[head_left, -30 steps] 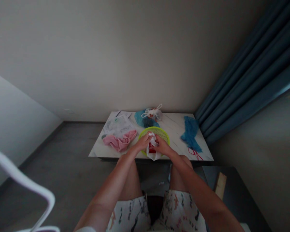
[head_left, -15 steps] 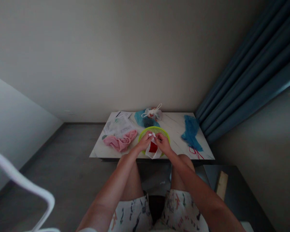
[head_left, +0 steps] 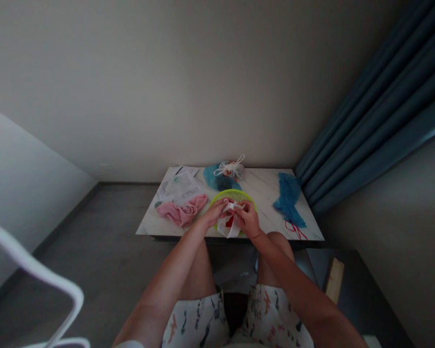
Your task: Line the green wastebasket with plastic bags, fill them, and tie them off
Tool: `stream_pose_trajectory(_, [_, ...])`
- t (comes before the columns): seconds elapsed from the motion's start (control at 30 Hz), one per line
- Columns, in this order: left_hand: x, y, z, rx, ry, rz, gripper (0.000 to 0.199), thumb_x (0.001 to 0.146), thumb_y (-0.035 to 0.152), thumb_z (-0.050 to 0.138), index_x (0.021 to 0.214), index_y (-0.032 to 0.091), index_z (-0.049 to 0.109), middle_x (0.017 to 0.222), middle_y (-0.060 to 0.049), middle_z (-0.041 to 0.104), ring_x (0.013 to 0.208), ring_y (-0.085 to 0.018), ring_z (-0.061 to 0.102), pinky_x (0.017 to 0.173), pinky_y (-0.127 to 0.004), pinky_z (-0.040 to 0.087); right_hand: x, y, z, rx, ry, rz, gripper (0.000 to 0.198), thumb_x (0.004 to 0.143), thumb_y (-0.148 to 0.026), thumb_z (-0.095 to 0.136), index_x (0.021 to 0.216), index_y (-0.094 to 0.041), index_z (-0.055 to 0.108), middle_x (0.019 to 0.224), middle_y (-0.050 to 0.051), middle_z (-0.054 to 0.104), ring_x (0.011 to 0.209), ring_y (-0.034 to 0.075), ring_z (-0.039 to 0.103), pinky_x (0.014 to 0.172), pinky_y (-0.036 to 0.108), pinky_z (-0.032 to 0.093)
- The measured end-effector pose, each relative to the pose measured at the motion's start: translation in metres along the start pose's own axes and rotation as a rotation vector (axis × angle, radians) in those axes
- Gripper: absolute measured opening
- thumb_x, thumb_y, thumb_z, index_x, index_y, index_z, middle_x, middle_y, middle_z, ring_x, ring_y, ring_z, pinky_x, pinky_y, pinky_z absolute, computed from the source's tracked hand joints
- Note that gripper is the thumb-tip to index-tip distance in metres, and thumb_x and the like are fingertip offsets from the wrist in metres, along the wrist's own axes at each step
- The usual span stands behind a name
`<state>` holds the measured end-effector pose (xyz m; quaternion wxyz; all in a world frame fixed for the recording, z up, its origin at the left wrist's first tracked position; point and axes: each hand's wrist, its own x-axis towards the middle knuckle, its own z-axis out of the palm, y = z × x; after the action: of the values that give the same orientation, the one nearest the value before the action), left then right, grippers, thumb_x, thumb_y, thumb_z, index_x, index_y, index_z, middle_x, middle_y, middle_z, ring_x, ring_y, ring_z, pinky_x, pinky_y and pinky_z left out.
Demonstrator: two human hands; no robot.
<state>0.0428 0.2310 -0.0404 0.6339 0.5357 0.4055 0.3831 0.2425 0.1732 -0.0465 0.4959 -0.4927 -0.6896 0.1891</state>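
Observation:
Between my two hands is a thin white plastic bag (head_left: 229, 231) with something red inside it. My left hand (head_left: 217, 211) pinches the bag's gathered top from the left. From the right, my right hand (head_left: 248, 218) grips the same top, its fingers close to those of the left. Both hands are over a yellow-green mesh basket (head_left: 235, 194) at the table's front edge. The bag hangs over the basket's near side and hides part of it. What the red thing is, I cannot make out.
On the marble-patterned table (head_left: 264, 183), a pink cloth (head_left: 181, 212) and printed papers (head_left: 179, 187) lie left. Behind the basket are a blue bag (head_left: 210, 179) and a tied clear bag (head_left: 232, 170). A crumpled blue bag (head_left: 289, 198) and red string (head_left: 295, 229) lie right.
My hands have shifted on the bag's top, and the white gathered part now stretches between them. My right hand has turned and covers more of the red. The view has moved slightly.

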Motion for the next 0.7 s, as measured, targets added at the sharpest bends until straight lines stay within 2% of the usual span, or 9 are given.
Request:
stream_pose_trajectory(0.13, [0.000,0.000,-0.004,-0.082,0.020,-0.058,0.062,0.097,0.074,0.077,0.118,0.016,0.081,0.097,-0.008,0.076,0.082,-0.017,0.069,0.073,-0.028,0.059,0.002,-0.002,-0.009,0.011,-0.109,-0.035,0.028,0.102,-0.043,0.070,0.110,-0.026,0.091,0.134,0.014,0.072,0.086,0.022,0.059,0.087,0.044,0.061])
stream_pose_trajectory(0.27, [0.003,-0.001,-0.005,-0.106,0.043,-0.084,0.059,0.095,0.071,0.080,0.117,0.017,0.081,0.098,-0.007,0.077,0.078,-0.016,0.067,0.069,-0.026,0.057,0.003,0.001,-0.015,0.015,-0.189,-0.065,0.026,0.102,-0.038,0.071,0.116,-0.029,0.091,0.134,0.013,0.072,0.090,0.024,0.062,0.091,0.045,0.061])
stream_pose_trajectory(0.4, [0.002,-0.004,-0.003,-0.105,0.013,-0.083,0.061,0.098,0.074,0.075,0.120,0.017,0.079,0.103,-0.009,0.078,0.075,-0.015,0.067,0.067,-0.028,0.057,0.005,0.007,-0.016,-0.017,-0.271,-0.087,0.022,0.094,-0.042,0.086,0.110,-0.028,0.091,0.127,0.013,0.074,0.100,0.027,0.066,0.095,0.044,0.060])
stream_pose_trajectory(0.47, [-0.001,-0.003,-0.002,-0.022,-0.049,-0.028,0.057,0.097,0.069,0.078,0.123,0.018,0.077,0.107,-0.009,0.079,0.080,-0.017,0.071,0.071,-0.029,0.058,0.006,0.009,-0.015,-0.046,-0.291,-0.070,0.028,0.087,-0.047,0.092,0.107,-0.027,0.090,0.121,0.011,0.073,0.098,0.026,0.066,0.092,0.041,0.061])
stream_pose_trajectory(0.57, [-0.006,0.006,-0.003,0.222,-0.130,0.112,0.043,0.094,0.046,0.085,0.127,0.021,0.074,0.116,-0.009,0.079,0.097,-0.022,0.076,0.085,-0.033,0.062,0.004,0.013,-0.015,-0.098,-0.327,-0.065,0.031,0.087,-0.045,0.091,0.113,-0.027,0.089,0.115,0.009,0.072,0.090,0.023,0.064,0.083,0.035,0.059])
stream_pose_trajectory(0.63, [-0.011,0.015,-0.005,0.423,-0.119,0.199,0.032,0.093,0.029,0.081,0.124,0.022,0.076,0.120,-0.009,0.080,0.108,-0.026,0.076,0.097,-0.040,0.062,0.002,0.015,-0.016,-0.103,-0.365,-0.077,0.019,0.093,-0.036,0.084,0.110,-0.027,0.086,0.112,0.007,0.072,0.090,0.022,0.064,0.082,0.034,0.058])
stream_pose_trajectory(0.7, [-0.016,0.023,-0.007,0.601,-0.087,0.267,0.032,0.094,0.017,0.073,0.125,0.023,0.078,0.126,-0.010,0.081,0.120,-0.030,0.075,0.110,-0.045,0.059,0.000,0.016,-0.016,-0.062,-0.374,-0.082,0.010,0.096,-0.025,0.075,0.102,-0.027,0.083,0.112,0.007,0.072,0.095,0.023,0.065,0.085,0.034,0.058])
